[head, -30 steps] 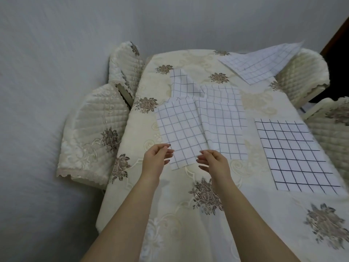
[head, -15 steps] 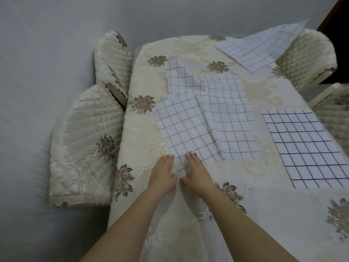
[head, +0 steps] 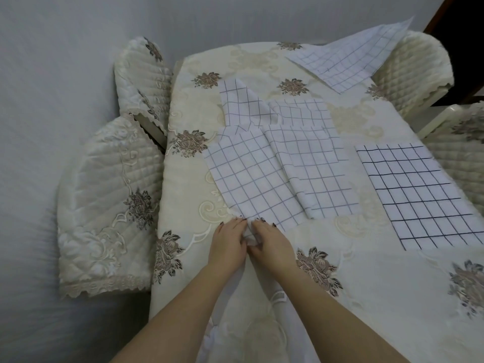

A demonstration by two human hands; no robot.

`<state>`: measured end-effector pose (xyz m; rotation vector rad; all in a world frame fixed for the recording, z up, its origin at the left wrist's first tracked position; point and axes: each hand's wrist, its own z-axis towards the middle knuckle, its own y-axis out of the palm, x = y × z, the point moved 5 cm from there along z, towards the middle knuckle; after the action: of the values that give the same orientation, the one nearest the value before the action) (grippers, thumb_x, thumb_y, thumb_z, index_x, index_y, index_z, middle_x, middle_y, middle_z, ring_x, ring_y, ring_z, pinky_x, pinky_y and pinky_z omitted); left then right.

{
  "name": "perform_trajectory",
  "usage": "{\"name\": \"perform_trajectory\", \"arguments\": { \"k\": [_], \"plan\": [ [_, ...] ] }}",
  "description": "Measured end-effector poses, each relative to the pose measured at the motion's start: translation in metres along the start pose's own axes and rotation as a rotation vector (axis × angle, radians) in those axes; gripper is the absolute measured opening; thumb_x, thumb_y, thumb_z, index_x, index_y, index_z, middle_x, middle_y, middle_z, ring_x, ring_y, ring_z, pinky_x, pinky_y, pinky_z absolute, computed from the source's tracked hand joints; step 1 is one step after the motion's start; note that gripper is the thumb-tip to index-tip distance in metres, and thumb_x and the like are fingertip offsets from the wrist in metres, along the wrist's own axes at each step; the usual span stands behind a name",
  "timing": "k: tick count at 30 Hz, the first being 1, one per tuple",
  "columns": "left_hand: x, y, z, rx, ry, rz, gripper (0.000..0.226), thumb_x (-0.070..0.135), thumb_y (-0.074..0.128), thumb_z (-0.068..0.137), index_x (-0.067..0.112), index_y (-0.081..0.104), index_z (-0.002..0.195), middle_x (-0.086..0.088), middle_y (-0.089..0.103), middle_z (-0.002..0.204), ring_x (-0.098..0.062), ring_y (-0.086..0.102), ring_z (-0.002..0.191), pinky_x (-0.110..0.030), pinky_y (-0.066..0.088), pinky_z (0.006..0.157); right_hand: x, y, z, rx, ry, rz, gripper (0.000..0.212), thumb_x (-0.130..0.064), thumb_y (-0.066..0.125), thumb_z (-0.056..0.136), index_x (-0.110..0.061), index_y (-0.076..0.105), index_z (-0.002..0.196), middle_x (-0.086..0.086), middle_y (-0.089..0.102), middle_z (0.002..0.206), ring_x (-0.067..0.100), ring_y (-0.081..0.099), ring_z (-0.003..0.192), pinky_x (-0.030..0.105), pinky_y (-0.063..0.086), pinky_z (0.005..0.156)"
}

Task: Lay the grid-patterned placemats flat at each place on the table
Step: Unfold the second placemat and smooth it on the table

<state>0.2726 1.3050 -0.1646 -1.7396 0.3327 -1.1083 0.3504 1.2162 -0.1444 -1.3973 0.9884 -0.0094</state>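
Several white grid-patterned placemats lie on the table (head: 366,284), which has a cream flowered cloth. One placemat (head: 251,179) lies askew left of the middle, and its near corner is bunched between my hands. My left hand (head: 229,243) and right hand (head: 273,244) sit side by side on that corner, fingers on top, pinching the cloth between them. Beside it lies a folded placemat (head: 317,163), and a rumpled placemat (head: 241,103) sits behind. A bold-lined placemat (head: 419,195) lies flat on the right. A far placemat (head: 348,56) overhangs the back edge.
Quilted cream chair backs stand against the table: two on the left (head: 110,205) (head: 142,79) and two on the right (head: 419,66) (head: 466,153). A grey wall (head: 65,74) runs close along the left. A dark doorway (head: 466,27) shows at the top right.
My hands came down from just above the placemat's near edge onto its near corner, then drew together and gathered the cloth between them. The view moved closer to the table.
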Motion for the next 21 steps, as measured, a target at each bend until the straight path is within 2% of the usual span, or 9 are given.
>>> {"name": "perform_trajectory", "arguments": {
  "k": [4, 6, 9, 12, 16, 18, 21],
  "plan": [
    [-0.003, 0.002, -0.004, 0.061, 0.007, 0.008, 0.037, 0.021, 0.056, 0.080, 0.015, 0.071, 0.113, -0.005, 0.070, 0.116, -0.022, 0.061, 0.116, -0.036, 0.041, 0.101, 0.000, 0.000, -0.006, 0.009, 0.003, -0.016, 0.043, -0.034, 0.058, 0.089, -0.020, 0.055, 0.130, 0.000, 0.060, 0.127, 0.023, 0.054, 0.116, 0.033, 0.042, 0.089],
    [-0.001, 0.000, -0.008, 0.107, 0.041, 0.041, 0.030, 0.026, 0.051, 0.077, 0.018, 0.075, 0.093, 0.000, 0.075, 0.095, -0.022, 0.068, 0.094, -0.029, 0.039, 0.086, 0.000, -0.001, -0.008, 0.001, 0.011, -0.018, 0.041, -0.032, 0.055, 0.091, -0.022, 0.054, 0.131, -0.001, 0.061, 0.128, 0.022, 0.054, 0.117, 0.035, 0.043, 0.090],
    [0.004, -0.003, -0.013, 0.138, 0.097, 0.105, 0.025, 0.026, 0.045, 0.074, 0.022, 0.069, 0.069, 0.005, 0.067, 0.068, -0.023, 0.060, 0.072, -0.029, 0.030, 0.070, 0.001, -0.006, -0.011, 0.010, 0.033, -0.053, 0.036, -0.025, 0.051, 0.092, -0.025, 0.057, 0.127, 0.001, 0.066, 0.120, 0.024, 0.058, 0.111, 0.037, 0.044, 0.085],
    [0.008, -0.009, -0.013, 0.187, 0.106, 0.076, 0.023, 0.026, 0.046, 0.074, 0.022, 0.068, 0.069, 0.005, 0.064, 0.065, -0.019, 0.055, 0.077, -0.027, 0.028, 0.070, 0.003, -0.010, -0.014, 0.018, 0.057, -0.038, 0.034, -0.023, 0.048, 0.092, -0.025, 0.057, 0.125, 0.007, 0.069, 0.109, 0.029, 0.061, 0.101, 0.038, 0.045, 0.078],
    [0.023, -0.020, -0.010, 0.238, 0.158, 0.023, 0.025, 0.029, 0.045, 0.077, 0.019, 0.068, 0.074, 0.005, 0.068, 0.076, -0.018, 0.060, 0.093, -0.027, 0.033, 0.083, 0.003, -0.012, -0.017, -0.004, 0.053, 0.031, 0.041, -0.018, 0.049, 0.090, -0.028, 0.052, 0.130, 0.007, 0.069, 0.106, 0.028, 0.061, 0.097, 0.037, 0.047, 0.075],
    [0.031, -0.028, -0.007, 0.255, 0.158, 0.014, 0.026, 0.029, 0.045, 0.078, 0.018, 0.069, 0.074, 0.006, 0.068, 0.076, -0.017, 0.062, 0.093, -0.027, 0.032, 0.085, 0.001, -0.020, -0.018, 0.033, 0.035, 0.055, 0.041, -0.015, 0.048, 0.090, -0.025, 0.054, 0.129, 0.007, 0.069, 0.106, 0.028, 0.061, 0.096, 0.038, 0.047, 0.074],
    [0.043, -0.039, 0.001, 0.245, 0.154, -0.045, 0.019, 0.026, 0.053, 0.080, 0.018, 0.070, 0.076, 0.006, 0.069, 0.075, -0.017, 0.064, 0.085, -0.024, 0.030, 0.083, 0.000, -0.041, -0.018, 0.144, 0.077, 0.156, 0.026, -0.020, 0.051, 0.094, -0.021, 0.064, 0.117, 0.004, 0.072, 0.103, 0.024, 0.063, 0.094, 0.032, 0.046, 0.075]
  ]
}}
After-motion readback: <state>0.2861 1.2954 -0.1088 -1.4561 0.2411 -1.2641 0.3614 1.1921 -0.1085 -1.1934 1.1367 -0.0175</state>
